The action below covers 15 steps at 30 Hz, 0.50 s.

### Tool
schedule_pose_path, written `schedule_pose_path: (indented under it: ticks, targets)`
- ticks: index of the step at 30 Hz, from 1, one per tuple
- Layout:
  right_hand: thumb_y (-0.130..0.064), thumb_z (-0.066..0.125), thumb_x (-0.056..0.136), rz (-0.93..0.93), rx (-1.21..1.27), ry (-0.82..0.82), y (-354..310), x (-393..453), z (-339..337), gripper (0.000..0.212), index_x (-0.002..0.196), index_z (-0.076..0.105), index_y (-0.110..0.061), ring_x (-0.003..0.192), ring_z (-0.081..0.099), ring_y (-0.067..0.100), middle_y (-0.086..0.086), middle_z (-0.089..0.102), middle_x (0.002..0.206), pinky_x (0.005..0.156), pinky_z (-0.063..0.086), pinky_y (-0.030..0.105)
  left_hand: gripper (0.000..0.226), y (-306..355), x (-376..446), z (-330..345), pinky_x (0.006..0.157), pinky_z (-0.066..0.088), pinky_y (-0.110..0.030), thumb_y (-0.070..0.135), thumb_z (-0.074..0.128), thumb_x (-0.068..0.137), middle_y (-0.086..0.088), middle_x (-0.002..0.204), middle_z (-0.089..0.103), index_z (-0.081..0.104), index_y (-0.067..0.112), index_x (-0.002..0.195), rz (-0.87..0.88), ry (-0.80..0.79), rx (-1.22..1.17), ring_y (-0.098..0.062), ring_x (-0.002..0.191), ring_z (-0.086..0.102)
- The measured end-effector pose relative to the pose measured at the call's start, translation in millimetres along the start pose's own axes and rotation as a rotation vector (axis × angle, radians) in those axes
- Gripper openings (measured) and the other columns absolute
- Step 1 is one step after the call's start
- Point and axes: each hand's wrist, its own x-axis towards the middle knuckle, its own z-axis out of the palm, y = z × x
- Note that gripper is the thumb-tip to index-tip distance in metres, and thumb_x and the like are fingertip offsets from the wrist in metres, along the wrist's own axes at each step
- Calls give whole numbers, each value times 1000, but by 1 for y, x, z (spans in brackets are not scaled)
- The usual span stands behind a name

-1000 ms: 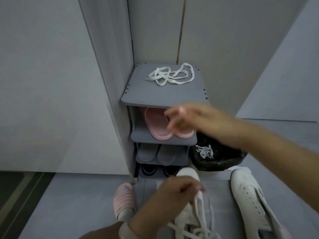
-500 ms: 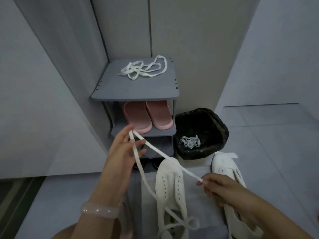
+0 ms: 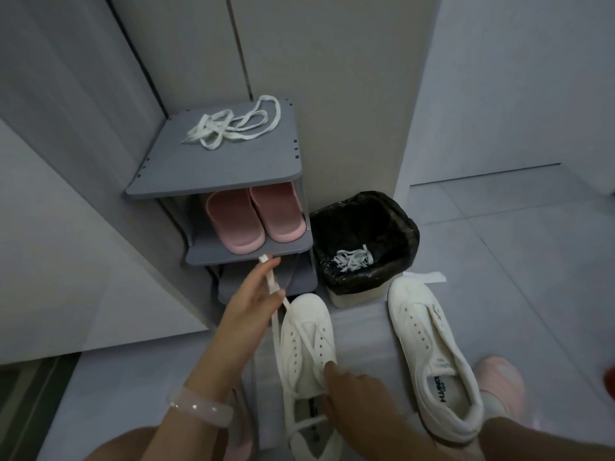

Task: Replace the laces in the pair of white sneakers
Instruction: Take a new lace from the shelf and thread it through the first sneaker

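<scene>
It was a home entryway: a shoe rack (image 3: 219, 168) held slippers (image 3: 254, 216), beside a bin (image 3: 364, 242) on tiled floor (image 3: 506, 247).

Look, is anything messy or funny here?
A few things. A white lace lies crumpled in the black-lined bin. Another lace sits in a loose tangle on top of the shoe rack. The right sneaker has empty eyelets, while the left sneaker is only partly laced.

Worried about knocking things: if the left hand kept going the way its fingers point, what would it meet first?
Probably the front edge of the shelf holding the pink slippers; the left hand, holding the lace, points there, though depth is unclear.
</scene>
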Motion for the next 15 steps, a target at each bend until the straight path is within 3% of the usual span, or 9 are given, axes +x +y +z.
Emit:
schedule_pose_path:
  ticks: [2, 3, 5, 7, 8, 10, 12, 15]
  targets:
    - [-28, 37, 98, -20, 107, -41, 2, 2, -12, 18, 94, 49, -15, 100, 58, 25, 13, 58, 111, 76, 41, 31, 35, -11, 2, -9, 84, 45, -23, 15, 48, 94, 5, 119, 59, 50, 34, 124, -49, -26, 275, -11, 102, 59]
    - [-28, 39, 98, -15, 247, -66, 4, 4, -20, 23, 78, 46, -19, 92, 58, 21, 11, 58, 103, 71, 39, 27, 35, -16, 2, -13, 82, 46, -25, 19, 47, 94, 5, 115, 61, 49, 32, 126, -90, -50, 454, -13, 97, 61]
    - [-28, 44, 98, 5, 737, -49, 9, 7, -38, 28, 71, 46, -20, 68, 54, 9, 4, 55, 83, 60, 39, 22, 29, -25, -2, -16, 76, 46, -27, 22, 46, 94, 5, 106, 65, 52, 28, 121, -108, -34, 675, -15, 88, 63]
    - [-25, 43, 99, 31, 1302, 52, 15, 9, -58, 23, 85, 55, -13, 57, 53, 4, -2, 57, 71, 57, 42, 20, 12, -26, -7, -13, 77, 47, -27, 24, 48, 94, 6, 95, 66, 58, 29, 98, -34, -53, 636, -11, 84, 62]
    - [-23, 40, 99, 25, 1523, 82, 17, 9, -68, 23, 90, 55, -9, 57, 54, 7, -2, 59, 67, 60, 45, 22, 11, -25, -11, -9, 80, 47, -24, 26, 49, 93, 10, 92, 66, 59, 31, 91, 1, -137, 552, -7, 85, 61]
    - [-20, 35, 100, -52, 1843, 72, 17, 11, -85, 25, 90, 54, -6, 59, 56, 13, 7, 60, 68, 64, 50, 26, 12, -24, -15, 3, 85, 45, -15, 38, 53, 90, 17, 100, 62, 58, 35, 100, 41, -429, 434, 4, 94, 57]
    - [-17, 33, 100, -107, 1997, 21, 12, 11, -96, 28, 83, 52, -6, 56, 62, 11, 17, 62, 73, 60, 54, 23, 23, -31, -15, 18, 85, 43, -13, 44, 56, 86, 18, 104, 60, 54, 34, 107, 99, -609, 427, 5, 97, 55]
    - [-16, 33, 100, -182, 2093, 46, 7, 13, -106, 26, 83, 50, -5, 62, 65, 12, 17, 70, 80, 69, 57, 25, 7, -37, -16, 32, 81, 46, -14, 23, 55, 92, 15, 88, 63, 56, 29, 94, 5, -652, 350, 4, 85, 59]
